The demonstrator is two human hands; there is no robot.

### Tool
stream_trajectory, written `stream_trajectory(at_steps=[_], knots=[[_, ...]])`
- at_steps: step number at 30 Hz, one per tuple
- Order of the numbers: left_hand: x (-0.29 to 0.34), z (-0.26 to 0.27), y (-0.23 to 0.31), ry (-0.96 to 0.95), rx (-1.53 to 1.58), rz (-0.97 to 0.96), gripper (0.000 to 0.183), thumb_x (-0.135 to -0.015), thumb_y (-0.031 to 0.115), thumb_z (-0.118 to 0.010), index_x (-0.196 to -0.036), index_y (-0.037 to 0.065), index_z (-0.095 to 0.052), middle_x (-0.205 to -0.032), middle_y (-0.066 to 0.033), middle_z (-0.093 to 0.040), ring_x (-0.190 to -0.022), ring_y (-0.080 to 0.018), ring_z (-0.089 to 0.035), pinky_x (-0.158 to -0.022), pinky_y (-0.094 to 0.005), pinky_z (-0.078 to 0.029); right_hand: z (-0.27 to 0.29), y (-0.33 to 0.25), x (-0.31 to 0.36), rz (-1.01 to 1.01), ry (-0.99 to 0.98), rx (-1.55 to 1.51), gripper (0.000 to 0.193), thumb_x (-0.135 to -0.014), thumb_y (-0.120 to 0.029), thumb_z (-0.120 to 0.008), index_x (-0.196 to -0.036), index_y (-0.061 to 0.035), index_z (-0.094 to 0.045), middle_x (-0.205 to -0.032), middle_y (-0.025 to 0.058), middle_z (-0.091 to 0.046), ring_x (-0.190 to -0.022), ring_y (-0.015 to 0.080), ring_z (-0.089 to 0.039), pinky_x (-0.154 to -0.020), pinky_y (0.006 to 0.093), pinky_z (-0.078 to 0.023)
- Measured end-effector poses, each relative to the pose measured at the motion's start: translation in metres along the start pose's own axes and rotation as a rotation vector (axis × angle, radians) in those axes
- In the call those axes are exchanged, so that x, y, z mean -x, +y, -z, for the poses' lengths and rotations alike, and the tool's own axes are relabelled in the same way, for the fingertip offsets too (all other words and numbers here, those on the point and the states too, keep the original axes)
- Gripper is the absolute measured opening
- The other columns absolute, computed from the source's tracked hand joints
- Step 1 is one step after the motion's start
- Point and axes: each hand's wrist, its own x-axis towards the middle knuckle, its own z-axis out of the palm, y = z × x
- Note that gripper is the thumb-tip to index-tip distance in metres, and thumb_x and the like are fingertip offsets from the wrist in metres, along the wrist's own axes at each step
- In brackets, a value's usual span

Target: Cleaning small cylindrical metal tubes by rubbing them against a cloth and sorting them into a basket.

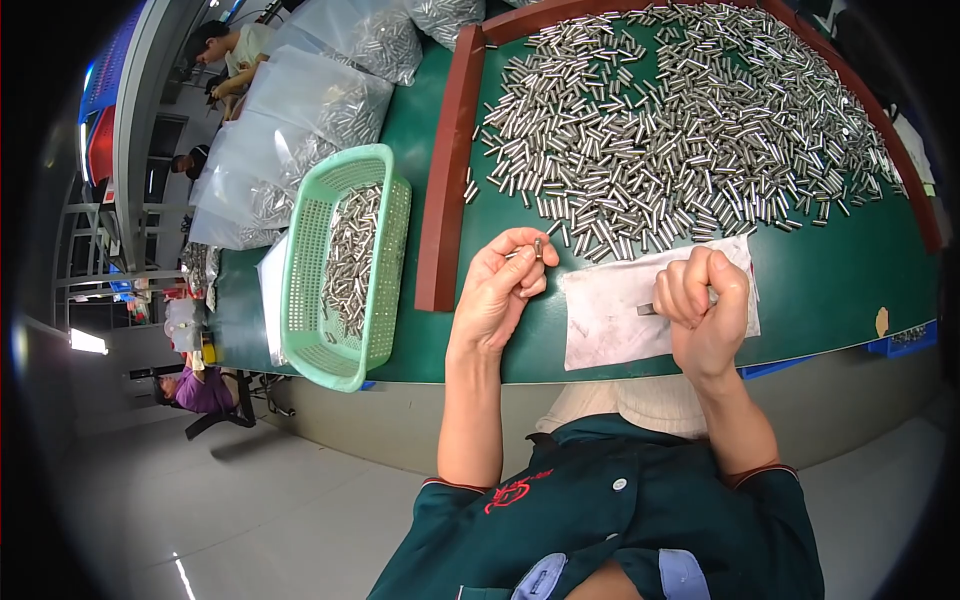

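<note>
My left hand (497, 290) is raised over the table's near part, its thumb and fingers pinched on a small metal pin (538, 248). To its right, my right hand (708, 305) is curled above a stained white cloth (610, 318). A short, flat grey metal end (646, 309) sticks out of that fist on its left side; the rest is hidden by the fingers, so its kind cannot be made out. Beyond both hands spreads a wide heap of loose, shiny metal pins (660, 150), lying on the green tabletop.
A red-brown raised border (440, 200) frames the heap. Left of it stands a pale green perforated basket (378, 300) holding more pins. Clear plastic bags of pins (340, 110) line the table's far left. Other people sit farther off on the left, one in purple (205, 390).
</note>
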Motion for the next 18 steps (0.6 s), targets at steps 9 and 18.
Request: stream_trajectory(at_steps=[9, 18], knots=[[0.014, -0.029, -0.002, 0.093, -0.506, 0.029, 0.010, -0.083, 0.009, -0.053, -0.086, 0.000, -0.052, -0.070, -0.0038, -0.057, -0.051, -0.0019, -0.035, -0.045, -0.0175, -0.030, 0.001, 0.001, 0.003, -0.003, 0.017, -0.031, 0.037, -0.087, -0.019, -0.031, -0.052, -0.0085, -0.028, -0.043, -0.0016, -0.025, -0.040, 0.0067, -0.018, -0.040, 0.0239, -0.017], [0.025, -0.072, -0.029, -0.005, -1.366, -0.291, 0.010, -0.073, 0.003, -0.062, -0.075, 0.001, -0.052, -0.048, -0.0034, -0.038, -0.042, -0.0125, -0.035, -0.041, -0.0252, -0.031, -0.001, -0.002, -0.001, -0.009, -0.010, 0.045, 0.039, -0.089, -0.024, -0.028, -0.053, -0.0105, -0.028, -0.043, -0.0028, -0.024, -0.039, 0.0071, -0.016, -0.040, 0.0234, -0.017]])
